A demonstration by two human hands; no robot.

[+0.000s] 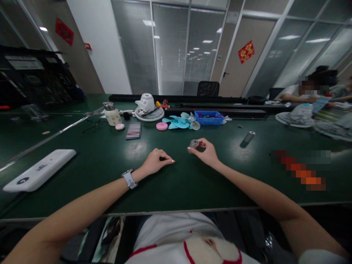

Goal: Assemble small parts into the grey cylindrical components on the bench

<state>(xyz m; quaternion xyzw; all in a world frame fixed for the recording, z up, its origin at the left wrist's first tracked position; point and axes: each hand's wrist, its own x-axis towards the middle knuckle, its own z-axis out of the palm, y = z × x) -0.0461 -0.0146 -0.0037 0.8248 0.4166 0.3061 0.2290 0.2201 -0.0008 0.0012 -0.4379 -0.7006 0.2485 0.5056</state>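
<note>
My right hand rests on the green table and grips a small grey cylindrical part between thumb and fingers. My left hand, with a watch on its wrist, lies on the table a short way to the left; its fingers are curled and pinch a small dark piece. A grey cylinder lies on the table to the right of my right hand.
Farther back stand a white fan housing with its grille, light-blue fan blades, a blue tray, two pink discs and a cup. A white flat device lies at the left. Another person sits at the far right.
</note>
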